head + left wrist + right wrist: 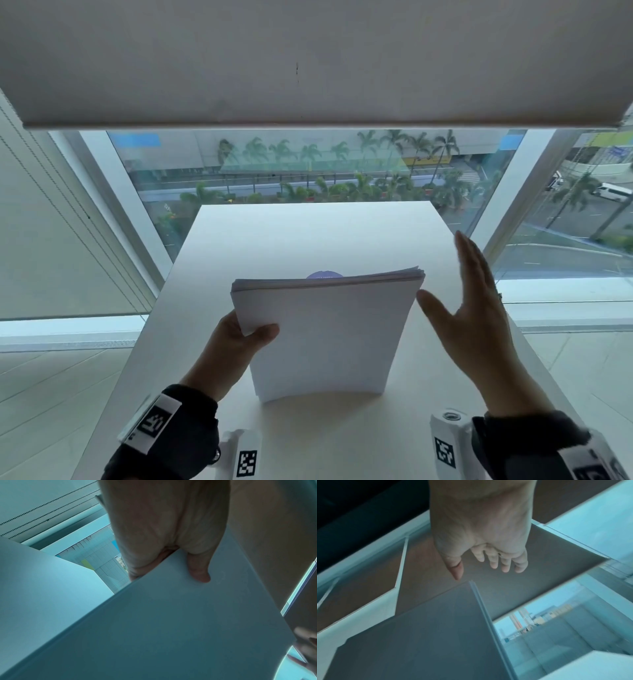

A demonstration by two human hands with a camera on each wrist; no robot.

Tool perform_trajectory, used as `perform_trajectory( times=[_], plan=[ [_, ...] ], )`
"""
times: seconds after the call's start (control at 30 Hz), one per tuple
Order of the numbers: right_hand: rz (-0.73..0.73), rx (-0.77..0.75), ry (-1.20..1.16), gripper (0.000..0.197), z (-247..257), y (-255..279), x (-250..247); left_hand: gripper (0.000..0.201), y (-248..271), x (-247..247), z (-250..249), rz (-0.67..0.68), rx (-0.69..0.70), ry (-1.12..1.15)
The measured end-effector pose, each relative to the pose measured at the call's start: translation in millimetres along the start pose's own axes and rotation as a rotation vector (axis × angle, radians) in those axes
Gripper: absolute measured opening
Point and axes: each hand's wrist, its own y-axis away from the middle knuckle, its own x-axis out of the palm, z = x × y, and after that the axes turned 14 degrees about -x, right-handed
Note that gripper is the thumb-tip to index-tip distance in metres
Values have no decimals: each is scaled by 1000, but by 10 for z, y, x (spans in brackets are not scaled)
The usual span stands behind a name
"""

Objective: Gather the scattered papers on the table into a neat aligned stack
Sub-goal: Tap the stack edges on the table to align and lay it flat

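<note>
White table (308,236) before half-blinded window (308,164).

white paper stack (325,335), upright on edge, bowed

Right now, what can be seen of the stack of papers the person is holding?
The stack of papers is a thick sheaf of plain white sheets, stood nearly upright on its bottom edge on the white table, bowing slightly. The left hand grips its left edge, thumb on the near face. The open right hand is just off its right edge, not visibly touching. The top edges are still slightly fanned at the right corner, and a purple printed shape peeks above the top edge.
</note>
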Motion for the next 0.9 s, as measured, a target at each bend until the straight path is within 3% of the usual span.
perform_trajectory(
  times=[0.1, 0.13, 0.17, 0.27, 0.3, 0.47, 0.6, 0.77, 0.9],
  plan=[
    [67, 208, -387, 122, -145, 7, 61, 21, -2, -4, 2, -5, -2, -1],
    [110, 237, -495, 124, -183, 17, 124, 21, -4, -5, 3, -8, -2, -2],
    [150, 259, -578, 117, -207, 28, 184, 21, -7, -3, 3, -9, -3, -3],
    [219, 256, -776, 59, -270, 37, 347, 20, -4, 3, -3, -17, -6, -10],
    [225, 251, -816, 48, -276, 40, 388, 20, 2, 6, -6, -20, -8, -12],
    [180, 289, -764, 40, -349, 84, 529, 21, 29, 10, -11, -49, -10, -24],
    [145, 301, -829, 59, -337, 115, 567, 23, 35, 2, -26, -57, -10, -51],
    [128, 371, -943, 11, -329, 177, 594, 23, 42, 7, -41, -85, -5, -67],
    [118, 364, -1057, 51, -358, 221, 622, 19, 104, -1, -209, -125, 75, -226]
  ],
)
